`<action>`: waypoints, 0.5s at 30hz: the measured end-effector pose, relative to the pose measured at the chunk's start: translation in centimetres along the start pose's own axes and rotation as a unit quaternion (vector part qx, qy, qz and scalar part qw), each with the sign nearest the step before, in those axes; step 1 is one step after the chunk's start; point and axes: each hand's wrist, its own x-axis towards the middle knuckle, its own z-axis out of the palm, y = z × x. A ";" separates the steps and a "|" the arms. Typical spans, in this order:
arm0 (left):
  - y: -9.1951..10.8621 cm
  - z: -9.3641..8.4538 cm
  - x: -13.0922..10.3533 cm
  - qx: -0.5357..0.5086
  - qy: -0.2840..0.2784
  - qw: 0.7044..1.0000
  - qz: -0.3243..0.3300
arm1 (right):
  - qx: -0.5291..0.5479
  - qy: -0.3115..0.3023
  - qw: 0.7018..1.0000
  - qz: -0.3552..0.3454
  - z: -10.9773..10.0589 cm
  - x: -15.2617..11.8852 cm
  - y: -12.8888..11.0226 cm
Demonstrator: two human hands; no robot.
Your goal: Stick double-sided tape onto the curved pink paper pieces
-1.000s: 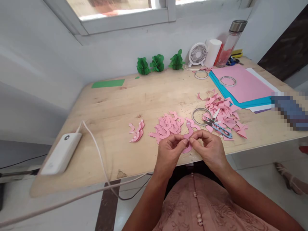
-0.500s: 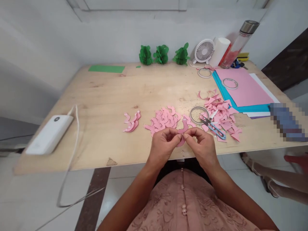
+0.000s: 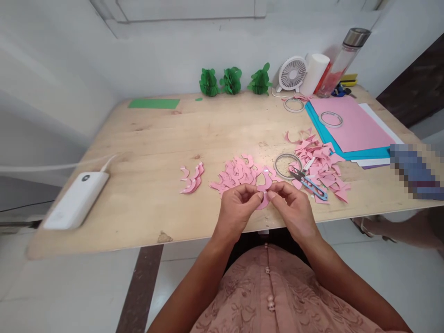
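Left hand (image 3: 236,206): thumb and finger are closed narrow on the curved pink piece, from its left side
Right hand (image 3: 293,208): it pinches the same piece from the other side, with its fingertips very near to those of the left hand
Curved pink piece (image 3: 266,179): it is between the two hands, above the front edge of the desk (image 3: 149,152); one curved end shows beyond the fingers and another part below them; a small white patch is on it, which seems to be tape, but the fingers cover much
Pile of curved pieces (image 3: 237,172): pink, overlapping, on the desk just beyond the left hand
Small wavy group (image 3: 194,181): pink pieces with white patches, to the left of the pile
Snips (image 3: 312,186): blue handles, lying beyond the right hand, with the dark blades at the tape ring (image 3: 275,166)
Pink scraps (image 3: 322,162): a loose heap, beside and partly under the snips
Paper sheets (image 3: 357,127): pink on top, blue and white below, with a second ring (image 3: 331,126) resting on the pink one
Back of the desk: three green paper shapes (image 3: 231,82), a small white fan (image 3: 292,75), a white cylinder (image 3: 315,74) and a bottle (image 3: 342,67) with metal cap
Left part of the desk: a green strip (image 3: 154,104) towards the back, and a white power bank (image 3: 77,201) with its cable nearer the front
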 end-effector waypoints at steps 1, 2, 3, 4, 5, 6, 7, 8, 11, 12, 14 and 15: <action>0.0 0.1 0.0 0.002 -0.002 1.000 0.001 | -0.007 -0.008 1.000 0.002 0.0 0.0 -0.1; 0.0 0.1 0.0 0.005 -0.004 1.000 0.002 | -0.013 -0.011 1.000 0.001 0.1 0.0 -0.2; 0.0 0.2 -0.1 0.008 -0.006 1.000 0.003 | -0.018 -0.010 1.000 0.000 0.1 0.0 -0.2; 0.0 0.2 -0.1 0.012 -0.007 1.000 0.005 | -0.021 -0.006 1.000 -0.001 0.1 0.0 -0.2; -0.1 0.3 -0.1 0.016 -0.008 1.000 0.007 | -0.019 -0.003 1.000 0.000 0.1 0.0 -0.2; -0.1 0.3 -0.1 0.020 -0.008 1.000 0.009 | -0.013 -0.001 1.000 0.001 0.1 0.0 -0.1; -0.2 0.3 -0.1 0.024 -0.009 1.000 0.010 | -0.004 0.000 1.000 0.004 0.1 0.0 0.0; -0.3 0.2 0.0 0.028 -0.010 0.999 0.012 | 0.010 -0.002 1.000 0.007 0.1 -0.1 0.1; -0.5 0.0 0.0 0.056 -0.018 0.998 0.031 | 0.063 -0.008 0.998 0.021 0.1 -0.1 0.5; -0.4 -0.2 -0.1 0.073 -0.012 0.996 0.047 | 0.078 -0.003 0.997 0.023 0.1 -0.1 0.6; 0.3 -0.3 -0.6 0.101 0.017 0.990 0.095 | 0.096 0.015 0.995 0.022 0.0 -0.1 0.7; 1.0 -0.4 -1.1 0.099 0.026 0.988 0.118 | 0.099 0.025 0.995 0.020 -0.1 -0.1 0.7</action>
